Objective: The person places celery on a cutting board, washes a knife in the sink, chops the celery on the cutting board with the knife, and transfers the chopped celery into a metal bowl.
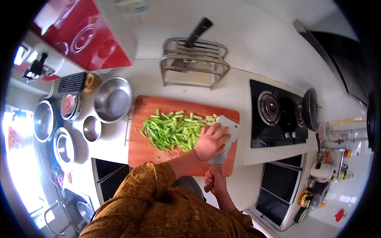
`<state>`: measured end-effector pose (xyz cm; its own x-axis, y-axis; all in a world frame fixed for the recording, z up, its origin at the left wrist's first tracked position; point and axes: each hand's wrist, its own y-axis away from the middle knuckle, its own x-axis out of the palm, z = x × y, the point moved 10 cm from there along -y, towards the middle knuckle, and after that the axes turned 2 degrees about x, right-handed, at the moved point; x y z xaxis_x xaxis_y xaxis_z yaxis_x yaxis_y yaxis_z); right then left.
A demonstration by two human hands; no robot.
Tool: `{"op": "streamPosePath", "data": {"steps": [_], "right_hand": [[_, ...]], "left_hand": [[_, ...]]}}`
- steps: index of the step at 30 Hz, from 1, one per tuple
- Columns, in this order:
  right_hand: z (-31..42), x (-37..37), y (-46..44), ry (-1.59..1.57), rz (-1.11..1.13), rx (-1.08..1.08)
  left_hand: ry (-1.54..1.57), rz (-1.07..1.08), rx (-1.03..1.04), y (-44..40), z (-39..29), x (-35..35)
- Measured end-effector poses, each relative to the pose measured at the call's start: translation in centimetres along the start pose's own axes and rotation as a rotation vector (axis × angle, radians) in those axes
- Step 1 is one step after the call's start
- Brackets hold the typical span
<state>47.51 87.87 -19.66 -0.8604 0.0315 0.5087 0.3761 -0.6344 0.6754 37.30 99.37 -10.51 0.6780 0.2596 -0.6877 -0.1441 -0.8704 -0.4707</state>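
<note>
A pile of chopped green stalks (170,129), celery-like, lies on the wooden cutting board (143,154). My right hand (216,181) is wrapped round the wooden handle of a cleaver. The cleaver's pale, dimpled blade (227,152) lies across the right side of the board, alongside the pile. My left hand (211,142) rests with fingers spread over the pile's right end and the near side of the blade. Its palm and what is under it are hidden.
Behind the board stands a metal knife rack (194,79) holding a black-handled knife (200,29). At left are a perforated metal bowl (113,101), a small metal bowl (92,129) and several other bowls. A gas stove (274,137) and a lidded pan (311,109) are at right.
</note>
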Motion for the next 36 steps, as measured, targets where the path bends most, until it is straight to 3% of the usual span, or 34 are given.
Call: {"op": "streamPosePath", "data": {"steps": [5,10,15,17,20,21,24,26,28,30,32,34,36], "right_hand": [[-1.9,6.1,-2.8,0.053,0.09,0.057],[-6.0,16.8,-6.7,0.203,0.229,0.228],[-8.3,28.8,-11.5,0.314,0.403,0.182],[-9.7,31.6,-14.4,0.372,0.493,0.1],[-10.0,34.9,-16.0,0.39,0.45,0.055],[-10.2,35.1,-16.3,0.38,0.44,0.049],[-10.3,34.9,-16.8,0.487,0.361,-0.021],[-10.1,35.1,-16.6,0.505,0.366,0.018],[-9.5,35.3,-15.7,0.534,0.445,0.017],[-9.2,34.0,-14.7,0.566,0.507,0.052],[-7.3,32.7,-11.4,0.565,0.603,0.1],[-6.2,29.4,-8.9,0.589,0.674,0.098],[-4.4,25.4,-6.5,0.593,0.659,0.073]], "left_hand": [[-0.138,-0.094,-0.115,1.7,4.9,-8.9],[-0.348,-0.154,-0.279,5.5,12.3,-19.4],[-0.378,-0.248,-0.412,8.9,21.9,-27.4],[-0.255,-0.308,-0.441,11.0,27.1,-28.4],[-0.188,-0.34,-0.512,13.4,31.6,-29.2],[-0.258,-0.305,-0.604,13.9,32.1,-29.4],[-0.348,-0.313,-0.57,13.3,30.1,-29.7],[-0.355,-0.274,-0.391,11.9,27.3,-28.8],[-0.362,-0.241,-0.349,11.6,26.8,-28.3],[-0.205,-0.272,-0.588,13.9,31.5,-27.9],[-0.458,-0.279,-0.816,16.7,34.4,-29.3],[-0.787,-0.228,-0.778,17.1,34.2,-30.3],[-0.798,-0.232,-0.668,15.8,32.1,-30.2]]}}
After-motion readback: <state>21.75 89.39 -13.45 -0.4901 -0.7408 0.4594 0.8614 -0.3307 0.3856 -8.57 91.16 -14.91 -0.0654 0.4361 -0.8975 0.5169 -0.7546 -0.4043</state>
